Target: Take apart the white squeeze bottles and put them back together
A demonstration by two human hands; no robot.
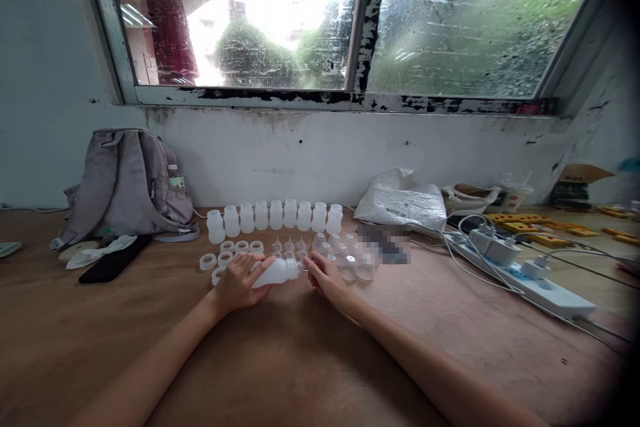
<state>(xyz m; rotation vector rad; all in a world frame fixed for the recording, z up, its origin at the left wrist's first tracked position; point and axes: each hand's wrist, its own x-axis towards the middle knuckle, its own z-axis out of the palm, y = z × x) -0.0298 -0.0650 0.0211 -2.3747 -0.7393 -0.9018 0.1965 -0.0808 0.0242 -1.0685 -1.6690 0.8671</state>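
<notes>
Left hand [243, 281] — around white bottle [275, 273]

Workshop-like room; lined-up bottles [276, 215]

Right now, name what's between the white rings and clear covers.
Head view: clear pointed pieces, with the bottle, left hand and right hand in front.

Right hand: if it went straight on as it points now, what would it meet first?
Probably the neck end of the frosted bottle held in the left hand; depth is unclear, they may touch.
</notes>
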